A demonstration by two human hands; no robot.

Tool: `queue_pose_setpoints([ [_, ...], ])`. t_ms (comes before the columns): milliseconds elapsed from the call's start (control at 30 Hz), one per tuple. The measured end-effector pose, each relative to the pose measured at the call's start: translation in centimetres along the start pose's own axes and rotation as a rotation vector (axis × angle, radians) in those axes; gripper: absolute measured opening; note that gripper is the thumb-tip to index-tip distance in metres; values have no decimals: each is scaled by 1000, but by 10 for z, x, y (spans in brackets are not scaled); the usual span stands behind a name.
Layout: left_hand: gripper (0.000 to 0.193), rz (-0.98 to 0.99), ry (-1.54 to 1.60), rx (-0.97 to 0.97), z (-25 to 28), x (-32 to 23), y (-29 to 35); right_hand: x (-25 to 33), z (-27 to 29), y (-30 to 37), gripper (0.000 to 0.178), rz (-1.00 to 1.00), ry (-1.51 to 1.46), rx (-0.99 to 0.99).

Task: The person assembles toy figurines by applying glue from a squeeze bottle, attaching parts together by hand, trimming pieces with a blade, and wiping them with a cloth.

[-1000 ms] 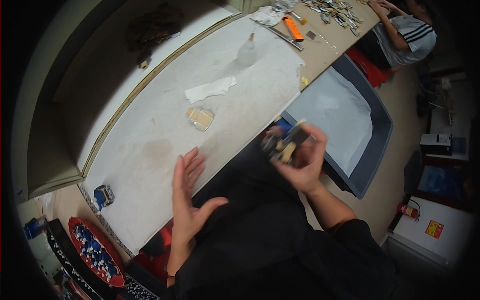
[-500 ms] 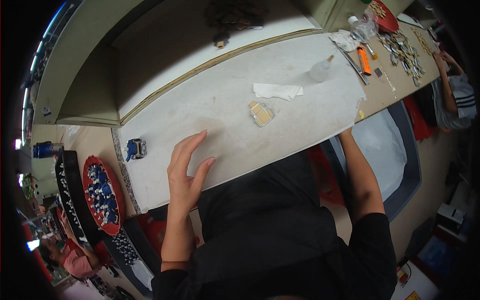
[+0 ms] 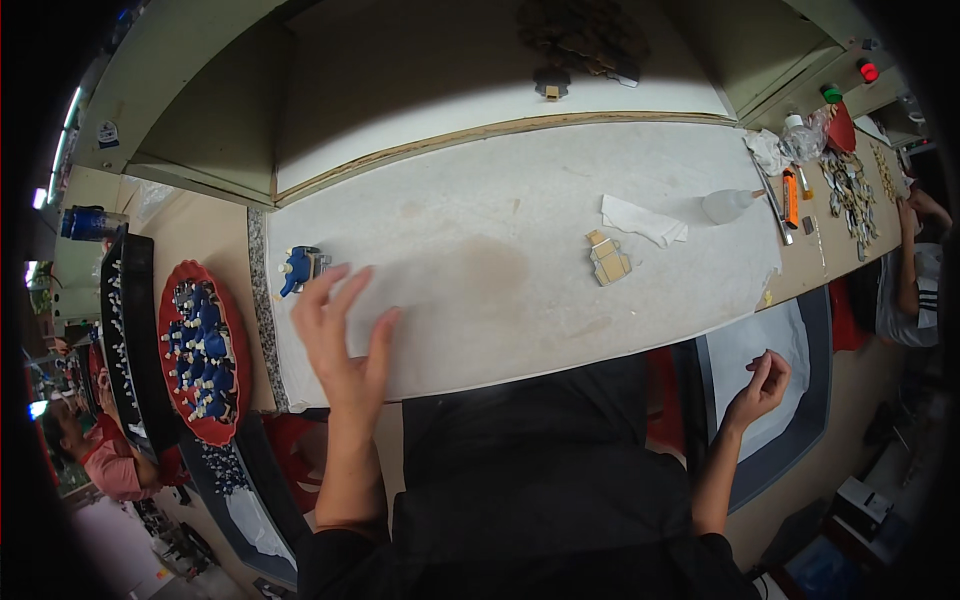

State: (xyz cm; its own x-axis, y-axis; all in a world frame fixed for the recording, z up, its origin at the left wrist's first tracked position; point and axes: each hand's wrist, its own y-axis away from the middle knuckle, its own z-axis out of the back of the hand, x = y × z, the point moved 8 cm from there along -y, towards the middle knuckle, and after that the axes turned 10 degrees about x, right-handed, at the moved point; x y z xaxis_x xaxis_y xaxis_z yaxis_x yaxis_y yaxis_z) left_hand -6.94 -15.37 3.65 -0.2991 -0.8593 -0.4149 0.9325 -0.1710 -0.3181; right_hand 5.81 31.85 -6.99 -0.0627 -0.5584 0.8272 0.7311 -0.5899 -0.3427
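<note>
My left hand (image 3: 345,345) is over the left part of the pale work sheet (image 3: 450,340), fingers curved and apart, with nothing visible between them. Its fingertips come close to a small blue and silver toy-like part (image 3: 298,268); whether they touch it cannot be made out. Over the grey bin (image 3: 822,385) at the right, my right hand (image 3: 758,395) has its thumb and fingers pinched together. A tiny dark spot shows at those fingertips, too small to name. A flat tan piece with light edges (image 3: 610,262) lies on the sheet, right of centre.
Beyond the tan piece are a folded white cloth (image 3: 645,222) and a clear squeeze bottle (image 3: 728,206). An orange cutter (image 3: 790,198) lies farther right, near heaped metal pieces (image 3: 850,200). At left, a red scalloped tray (image 3: 240,345) holds several blue parts. Another person's hand (image 3: 908,215) works at far right.
My left hand has moved left toward the blue part. My right hand has risen from beside the table edge and now shows over the bin, pinched. The whole view has turned slightly.
</note>
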Motion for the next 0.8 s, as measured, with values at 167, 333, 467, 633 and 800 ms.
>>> queue_pose_setpoints([
  [167, 53, 144, -98, -289, 34, 60, 3, 83, -45, -17, 19, 206, -69, 95],
  [333, 53, 364, 263, -89, 9, 92, 8, 120, -125, -83, 53, 167, -142, 308],
  [467, 47, 254, 476, 12, -17, 66, -3, 98, -136, -106, 47, 83, -36, 395],
  [633, 48, 192, 629, 93, -33, 31, -6, 89, -145, -108, 34, 97, -171, 423],
  [800, 52, 103, 572, 207, -55, 17, -9, 144, -143, -52, 35, 181, -396, 371],
])
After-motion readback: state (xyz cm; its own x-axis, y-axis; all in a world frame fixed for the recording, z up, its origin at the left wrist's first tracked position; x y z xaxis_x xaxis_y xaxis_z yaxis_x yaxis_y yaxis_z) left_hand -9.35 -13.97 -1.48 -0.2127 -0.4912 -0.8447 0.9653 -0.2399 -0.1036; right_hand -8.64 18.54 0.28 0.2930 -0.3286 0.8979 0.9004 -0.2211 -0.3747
